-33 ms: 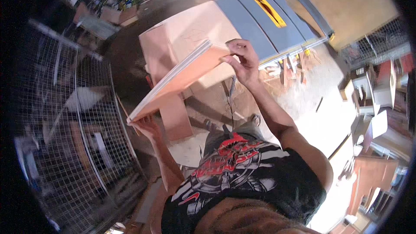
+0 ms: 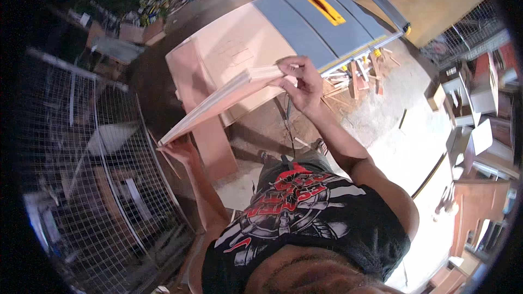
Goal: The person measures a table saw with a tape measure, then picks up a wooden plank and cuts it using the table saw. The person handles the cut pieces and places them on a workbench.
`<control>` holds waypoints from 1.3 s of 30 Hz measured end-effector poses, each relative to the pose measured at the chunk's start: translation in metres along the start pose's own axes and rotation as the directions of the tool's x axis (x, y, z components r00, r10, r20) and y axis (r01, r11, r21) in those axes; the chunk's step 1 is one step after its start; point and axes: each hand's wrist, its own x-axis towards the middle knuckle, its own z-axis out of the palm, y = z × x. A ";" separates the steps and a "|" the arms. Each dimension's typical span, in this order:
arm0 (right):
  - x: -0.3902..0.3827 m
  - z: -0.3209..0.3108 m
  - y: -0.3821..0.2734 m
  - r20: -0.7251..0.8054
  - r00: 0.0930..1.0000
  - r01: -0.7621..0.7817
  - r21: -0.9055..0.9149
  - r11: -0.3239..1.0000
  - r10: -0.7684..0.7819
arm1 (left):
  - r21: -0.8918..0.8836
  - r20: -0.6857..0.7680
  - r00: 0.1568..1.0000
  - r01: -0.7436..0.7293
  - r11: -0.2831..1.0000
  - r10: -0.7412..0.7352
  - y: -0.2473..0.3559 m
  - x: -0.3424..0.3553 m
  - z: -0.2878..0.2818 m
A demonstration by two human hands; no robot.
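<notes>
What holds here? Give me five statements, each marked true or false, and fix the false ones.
1. The right grip holds the wood; the left grip touches its other end. True.
2. The yellow insert is in the wood. False: the insert is in the grey top.
3. Wire mesh stands at the left. True.
4. The shirt is plain white. False: the shirt is black, printed.
5. Offcuts lie beside the grey top. True.
</notes>
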 end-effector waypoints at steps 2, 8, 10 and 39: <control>-0.014 -0.042 -0.022 -0.130 0.991 -0.015 -0.043 0.999 0.009 | -0.035 0.054 0.991 0.122 0.992 -0.120 -0.041 0.031 0.011; -0.054 -0.183 -0.045 -0.422 0.906 0.009 0.095 0.995 0.032 | 0.073 0.005 0.964 0.264 0.962 -0.265 -0.172 -0.033 0.201; -0.063 -0.217 -0.049 -0.474 0.879 -0.002 0.115 0.993 0.057 | 0.093 0.128 0.930 0.335 0.938 -0.345 -0.182 -0.041 0.217; -0.429 -0.378 0.166 0.303 0.299 -0.024 0.950 -0.310 0.905 | 0.131 0.981 -0.090 -0.341 0.931 -0.171 -0.263 -0.300 0.563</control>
